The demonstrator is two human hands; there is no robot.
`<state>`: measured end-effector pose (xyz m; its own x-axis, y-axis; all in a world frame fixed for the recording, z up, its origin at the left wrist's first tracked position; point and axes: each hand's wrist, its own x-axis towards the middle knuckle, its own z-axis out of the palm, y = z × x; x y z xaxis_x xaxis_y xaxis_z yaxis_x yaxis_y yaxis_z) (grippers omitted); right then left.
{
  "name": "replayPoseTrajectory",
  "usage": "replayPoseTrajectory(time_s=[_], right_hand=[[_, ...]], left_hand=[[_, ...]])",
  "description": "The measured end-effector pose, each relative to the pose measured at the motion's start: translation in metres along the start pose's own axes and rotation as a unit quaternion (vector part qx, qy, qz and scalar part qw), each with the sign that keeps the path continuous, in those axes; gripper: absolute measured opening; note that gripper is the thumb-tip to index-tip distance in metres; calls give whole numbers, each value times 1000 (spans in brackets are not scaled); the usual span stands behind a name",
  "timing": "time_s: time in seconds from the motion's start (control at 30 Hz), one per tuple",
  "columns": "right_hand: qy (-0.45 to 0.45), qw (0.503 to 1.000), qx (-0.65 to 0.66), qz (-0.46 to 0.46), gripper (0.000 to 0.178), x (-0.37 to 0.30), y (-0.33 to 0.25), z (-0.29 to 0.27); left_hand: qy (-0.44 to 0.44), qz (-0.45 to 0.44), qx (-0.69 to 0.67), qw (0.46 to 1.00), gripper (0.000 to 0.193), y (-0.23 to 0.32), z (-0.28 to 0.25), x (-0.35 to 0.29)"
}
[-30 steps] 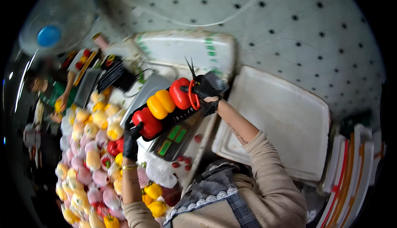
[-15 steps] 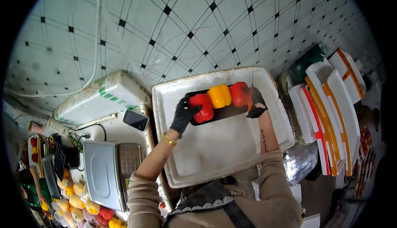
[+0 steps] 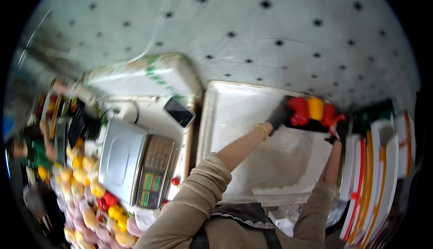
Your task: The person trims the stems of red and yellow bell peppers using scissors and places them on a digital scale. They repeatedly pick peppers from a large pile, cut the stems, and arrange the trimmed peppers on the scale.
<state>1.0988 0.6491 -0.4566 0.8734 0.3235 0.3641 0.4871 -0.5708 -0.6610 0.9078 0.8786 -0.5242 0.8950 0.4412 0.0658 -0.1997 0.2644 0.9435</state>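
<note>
Three bell peppers sit in a row on a black tray (image 3: 311,125): a red bell pepper (image 3: 298,112) at the left, a yellow bell pepper (image 3: 315,109) in the middle and another red bell pepper (image 3: 329,112) at the right. My left hand (image 3: 282,113), in a dark glove, is closed against the left red pepper at the tray's end; motion blurs its fingers. At the opposite end, my dark-gloved right hand (image 3: 339,131) is closed on a thin red-orange item (image 3: 334,122), too blurred to name, beside the right red pepper.
The tray lies at the far right inside a white foam box lid (image 3: 212,131). To the left are a phone (image 3: 179,112), a scale (image 3: 122,163) and many net-wrapped fruits (image 3: 83,177). Foam boxes (image 3: 367,181) are stacked at right. A person in green (image 3: 38,152) is at far left.
My view has swung left, so the lid, peppers and both hands now appear further right. The hands stay at the two ends of the pepper tray.
</note>
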Motion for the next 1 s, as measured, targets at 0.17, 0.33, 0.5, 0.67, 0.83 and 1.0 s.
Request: replayPoseTrajectory(time_s=[0.17, 0.33, 0.5, 0.67, 0.83, 1.0], right_hand=[[42, 986, 19, -160, 36, -67, -106, 23], [-271, 829, 486, 54, 35, -133, -177, 124], [-564, 722, 381, -124, 43, -220, -301, 182], [-657, 626, 336, -252, 46, -316, -382, 184], [-642, 523, 349, -439, 35, -394, -411, 191], [-682, 517, 292, -426, 14, -446, -426, 185]], left_hand=[[52, 4, 284, 957, 55, 75, -44, -101], [207, 61, 317, 924, 34, 160, -123, -243], [445, -15, 464, 766, 58, 190, -115, -445], [517, -364, 574, 520, 96, 165, -66, -584], [634, -251, 543, 490, 92, 101, -88, -621], [657, -306, 468, 505, 85, 111, -133, -612]])
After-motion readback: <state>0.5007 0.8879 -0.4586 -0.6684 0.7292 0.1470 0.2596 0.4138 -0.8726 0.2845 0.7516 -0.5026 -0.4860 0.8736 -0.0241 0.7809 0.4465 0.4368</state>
